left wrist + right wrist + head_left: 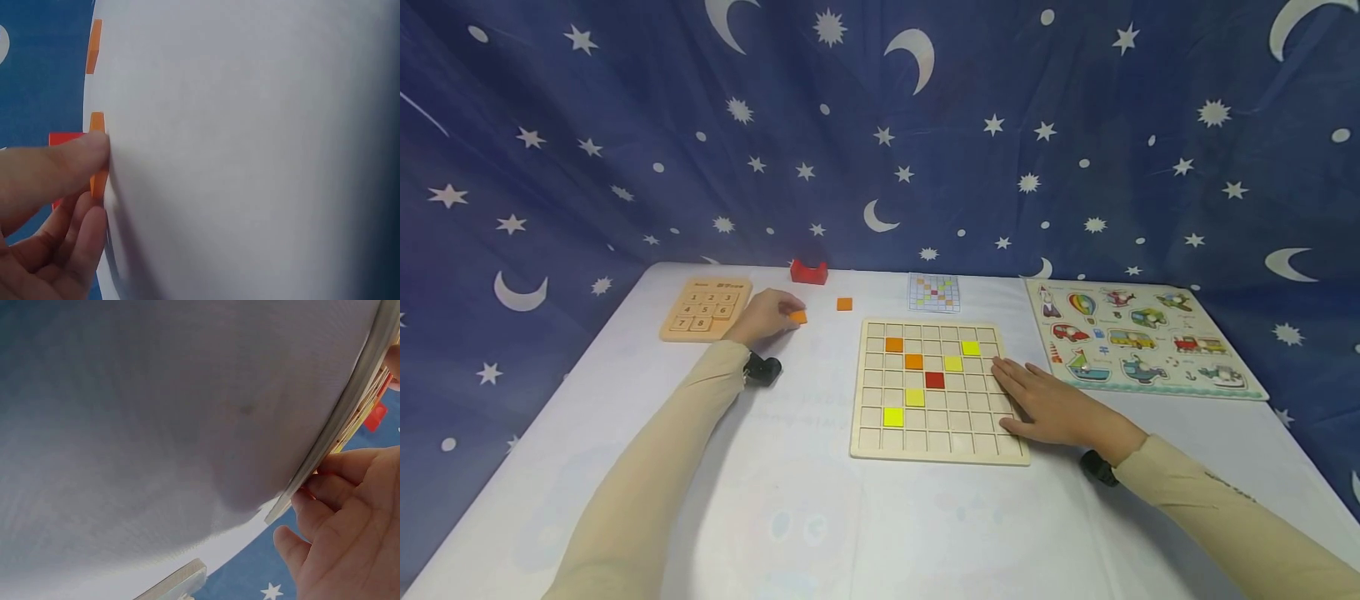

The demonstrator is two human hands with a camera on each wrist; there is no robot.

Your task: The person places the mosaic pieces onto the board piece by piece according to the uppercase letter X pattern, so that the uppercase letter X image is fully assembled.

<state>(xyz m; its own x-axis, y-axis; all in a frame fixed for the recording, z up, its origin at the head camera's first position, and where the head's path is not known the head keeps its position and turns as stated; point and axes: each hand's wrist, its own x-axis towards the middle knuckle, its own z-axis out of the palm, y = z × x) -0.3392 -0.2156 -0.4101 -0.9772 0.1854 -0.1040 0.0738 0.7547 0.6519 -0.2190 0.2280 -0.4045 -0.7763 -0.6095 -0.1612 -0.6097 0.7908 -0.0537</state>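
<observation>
My left hand [765, 317] pinches an orange square tile [798, 317] by its edges, at or just above the white table. In the left wrist view the thumb lies across the near side of that tile [97, 182], and curled fingers show below it. A second orange tile [845, 304] lies a little to the right. My right hand [1051, 406] rests with extended fingers on the right edge of a wooden grid board [867, 446]. On the board sit two orange tiles, a red tile [935, 381] and several yellow tiles, forming crossing diagonals.
Behind the left hand stands a red holder [808, 272]. A printed pattern card [934, 293] lies behind the board. The wooden number puzzle [668, 332] is at the left, and a vehicle picture puzzle [1150, 333] at the right. A blue star-and-moon cloth [850, 167] hangs behind the table.
</observation>
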